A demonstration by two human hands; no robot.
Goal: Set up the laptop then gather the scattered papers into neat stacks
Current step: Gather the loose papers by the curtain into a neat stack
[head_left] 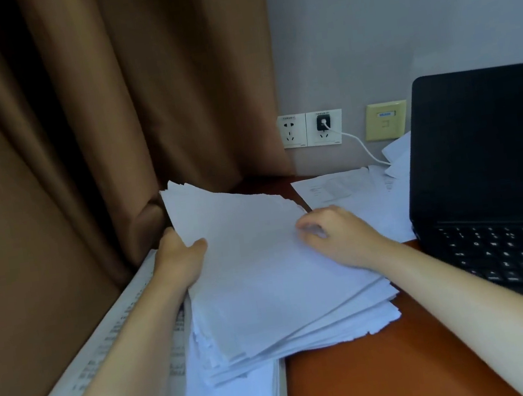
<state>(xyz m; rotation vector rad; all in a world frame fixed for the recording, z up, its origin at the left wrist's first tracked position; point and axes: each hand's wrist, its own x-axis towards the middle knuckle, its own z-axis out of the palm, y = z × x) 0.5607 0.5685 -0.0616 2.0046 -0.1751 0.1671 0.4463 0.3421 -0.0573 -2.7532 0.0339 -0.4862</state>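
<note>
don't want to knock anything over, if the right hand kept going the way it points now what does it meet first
Only paper at first: the right hand lies on the paper stack, pointing left and away. Past the stack's far corner comes the curtain; depth there is unclear.

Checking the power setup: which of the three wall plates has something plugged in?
The middle white plate, with a black plug and white cable. The left white plate is empty; the yellow plate by the laptop has no plug.
</note>
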